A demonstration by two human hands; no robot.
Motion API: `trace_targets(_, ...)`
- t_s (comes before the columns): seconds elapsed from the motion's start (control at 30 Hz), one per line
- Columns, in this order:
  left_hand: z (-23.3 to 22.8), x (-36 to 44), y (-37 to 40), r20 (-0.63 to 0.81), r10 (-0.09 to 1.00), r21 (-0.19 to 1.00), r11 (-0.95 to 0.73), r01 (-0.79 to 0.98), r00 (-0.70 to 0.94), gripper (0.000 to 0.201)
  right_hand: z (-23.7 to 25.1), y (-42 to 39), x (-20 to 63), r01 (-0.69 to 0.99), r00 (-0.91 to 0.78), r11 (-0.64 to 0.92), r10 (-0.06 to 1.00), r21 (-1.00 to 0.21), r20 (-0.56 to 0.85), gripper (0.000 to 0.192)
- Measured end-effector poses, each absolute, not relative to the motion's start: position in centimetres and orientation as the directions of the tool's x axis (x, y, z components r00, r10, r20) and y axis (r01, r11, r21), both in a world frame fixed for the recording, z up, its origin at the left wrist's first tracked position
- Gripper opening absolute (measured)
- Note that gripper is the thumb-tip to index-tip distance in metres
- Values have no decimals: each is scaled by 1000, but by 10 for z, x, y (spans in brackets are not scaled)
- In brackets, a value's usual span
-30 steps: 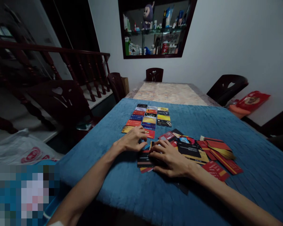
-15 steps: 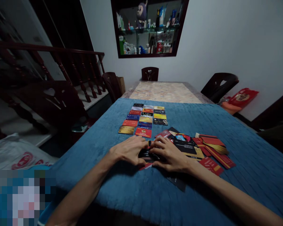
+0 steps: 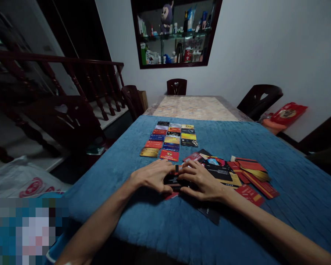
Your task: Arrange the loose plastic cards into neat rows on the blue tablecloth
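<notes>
My left hand curls around the left side of a black card low on the table, fingers at its far edge and thumb at its near edge. From the right, my right hand holds the same card, which may top a small stack; my fingers hide much of it. A red card sticks out below, near my thumbs. Just beyond my fingers lie overlapping bank-type cards in columns, with a red card nearest. Beside my right hand spreads a loose pile with a black card on it.
Red and gold cards lie fanned at the right, near another red card. A dark card rests under my right wrist. Blue cloth covers the near table. Chairs surround it, and a white bag is at the left.
Both hands keep nearly the same hold on the black card. The whole view has shifted slightly, and the red card below shows a little less.
</notes>
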State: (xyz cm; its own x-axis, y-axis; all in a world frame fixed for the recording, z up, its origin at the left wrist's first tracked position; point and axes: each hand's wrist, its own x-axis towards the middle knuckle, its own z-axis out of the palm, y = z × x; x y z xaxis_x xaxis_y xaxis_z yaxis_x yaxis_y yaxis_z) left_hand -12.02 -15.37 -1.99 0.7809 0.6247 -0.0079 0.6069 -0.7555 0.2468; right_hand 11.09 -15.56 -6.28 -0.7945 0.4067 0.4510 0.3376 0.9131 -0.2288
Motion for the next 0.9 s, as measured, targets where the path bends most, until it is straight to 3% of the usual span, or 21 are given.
trace_targets(0.2,-19,-125,-148,-13,603,316,-754,575,798,24,-66,-153,111,314,-783,932,363,-182,506,26)
trace_targets(0.5,-18,-126,-146,-19,610,452,-701,551,792,17,-68,-151,113,335,-774,916,400,-218,491,29)
trace_targets(0.9,-19,-131,-142,115,613,497,-717,489,782,11,-74,-148,113,407,-700,908,379,-97,605,23)
